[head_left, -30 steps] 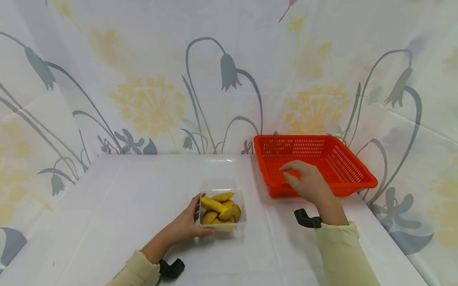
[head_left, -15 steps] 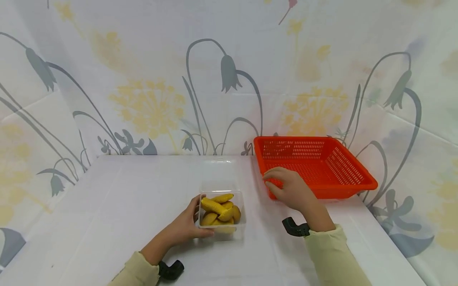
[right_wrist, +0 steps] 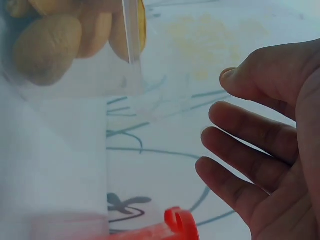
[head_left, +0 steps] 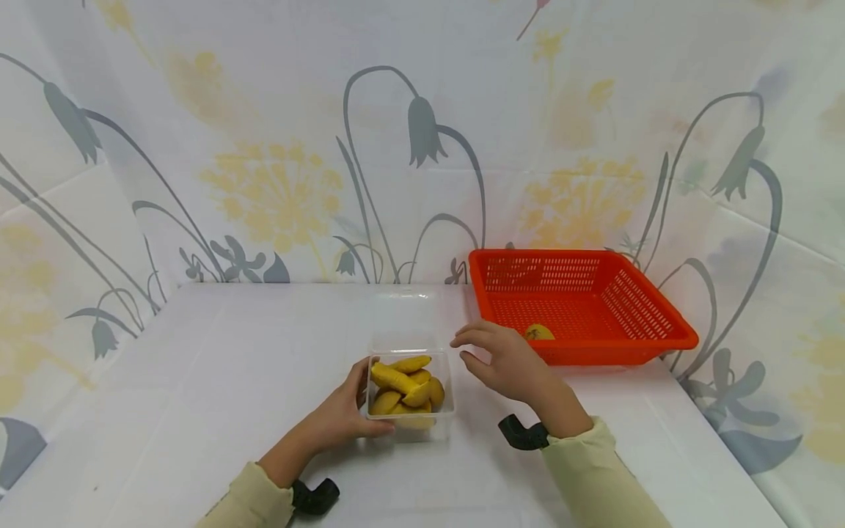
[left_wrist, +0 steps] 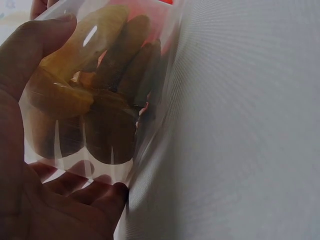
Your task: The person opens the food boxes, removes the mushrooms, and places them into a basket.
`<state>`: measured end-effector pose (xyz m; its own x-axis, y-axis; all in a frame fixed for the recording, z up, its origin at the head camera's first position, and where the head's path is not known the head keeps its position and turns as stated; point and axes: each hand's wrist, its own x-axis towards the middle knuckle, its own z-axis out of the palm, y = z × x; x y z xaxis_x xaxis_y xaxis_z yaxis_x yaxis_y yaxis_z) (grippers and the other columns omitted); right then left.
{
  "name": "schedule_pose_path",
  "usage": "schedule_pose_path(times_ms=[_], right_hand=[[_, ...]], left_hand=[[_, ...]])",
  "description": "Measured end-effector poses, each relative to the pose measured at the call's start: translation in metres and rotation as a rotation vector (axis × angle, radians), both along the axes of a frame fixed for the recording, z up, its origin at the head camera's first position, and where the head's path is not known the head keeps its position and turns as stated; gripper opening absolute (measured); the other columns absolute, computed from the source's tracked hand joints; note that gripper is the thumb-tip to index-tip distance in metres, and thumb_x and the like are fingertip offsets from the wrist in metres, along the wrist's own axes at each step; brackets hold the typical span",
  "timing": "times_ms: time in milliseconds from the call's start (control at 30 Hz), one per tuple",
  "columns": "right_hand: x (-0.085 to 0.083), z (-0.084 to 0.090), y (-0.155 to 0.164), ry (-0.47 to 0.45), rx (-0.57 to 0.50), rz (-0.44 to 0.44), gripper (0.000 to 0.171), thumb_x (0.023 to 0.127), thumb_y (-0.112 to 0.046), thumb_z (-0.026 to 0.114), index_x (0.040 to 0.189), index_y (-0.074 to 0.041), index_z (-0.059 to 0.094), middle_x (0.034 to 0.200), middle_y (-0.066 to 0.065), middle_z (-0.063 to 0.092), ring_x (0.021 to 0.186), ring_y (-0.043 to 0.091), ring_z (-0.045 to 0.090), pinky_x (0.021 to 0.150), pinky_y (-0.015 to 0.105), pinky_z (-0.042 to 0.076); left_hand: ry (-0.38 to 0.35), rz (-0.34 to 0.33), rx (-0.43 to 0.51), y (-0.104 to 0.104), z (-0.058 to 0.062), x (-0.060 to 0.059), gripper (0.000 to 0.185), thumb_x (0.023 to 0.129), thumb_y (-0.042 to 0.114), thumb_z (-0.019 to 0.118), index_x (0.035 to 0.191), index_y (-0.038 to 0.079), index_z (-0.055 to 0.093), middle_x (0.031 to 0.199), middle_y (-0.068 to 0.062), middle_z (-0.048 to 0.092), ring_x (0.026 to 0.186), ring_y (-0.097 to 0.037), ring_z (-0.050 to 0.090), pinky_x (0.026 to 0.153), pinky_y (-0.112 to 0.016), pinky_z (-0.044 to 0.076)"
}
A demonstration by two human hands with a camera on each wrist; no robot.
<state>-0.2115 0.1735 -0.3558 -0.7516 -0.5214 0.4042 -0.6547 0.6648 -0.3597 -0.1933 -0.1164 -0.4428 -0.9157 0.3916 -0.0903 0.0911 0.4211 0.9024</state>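
Left hand (head_left: 339, 418) grips the near-left side of one clear box (head_left: 411, 389): thumb laid along the box's left wall, fingers curled under its near edge. The left wrist view confirms the hold, with the thumb (left_wrist: 35, 47) pressed on the clear wall and fingers (left_wrist: 90, 192) beneath it. The box stands upright on the table (head_left: 198, 381), just ahead of this hand, and holds yellow pieces (head_left: 403, 385); about six show from above, though the exact count cannot be told because they overlap.

Right hand (head_left: 502, 359) hovers just right of the box, apart from it, holding nothing. Its fingers (right_wrist: 250, 145) are spread and loosely bent, with the thumb apart from them. It sits between the box and one red basket (head_left: 660, 323).

The basket's near-left corner lies just beyond the right hand. Its near rim runs off to that hand's right. One yellow piece (head_left: 539, 332) lies inside the basket close to the near wall, directly beyond the right hand's knuckles.

Edges: the table's back edge meets a flowered cloth (head_left: 297, 147) well beyond both hands. The basket's far-left corner stands close to that cloth. The table's right edge falls just past the basket's right rim.

Open room: a wide bare stretch of table lies left of the left hand. A narrower bare strip runs beyond the box up to the cloth. A small gap separates box and basket, and the right hand fills most of it
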Motion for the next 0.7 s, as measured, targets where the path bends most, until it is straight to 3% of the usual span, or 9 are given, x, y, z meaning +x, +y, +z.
schedule_pose_path(times_ms=[467, 700], right_hand=[[0.01, -0.006, -0.021, -0.015, 0.02, 0.137, 0.022, 0.086, -0.015, 0.072, 0.108, -0.018, 0.07, 0.114, -0.002, 0.067, 0.108, 0.016, 0.063, 0.09, 0.031, 0.057], [0.012, -0.01, -0.028, -0.027, 0.025, 0.198, 0.023, 0.086, -0.018, 0.074, 0.108, -0.013, 0.07, 0.114, -0.001, 0.066, 0.106, 0.016, 0.063, 0.09, 0.03, 0.057]], left_hand=[[-0.007, -0.007, 0.004, 0.0, 0.001, 0.001, 0.115, 0.071, 0.037, 0.086, 0.155, 0.017, 0.01, 0.163, -0.01, 0.014, 0.148, -0.037, 0.021, 0.117, -0.051, 0.028], [-0.007, -0.012, 0.009, 0.0, 0.001, 0.001, 0.115, 0.072, 0.036, 0.086, 0.155, 0.016, 0.009, 0.163, -0.01, 0.013, 0.148, -0.037, 0.021, 0.117, -0.051, 0.027]])
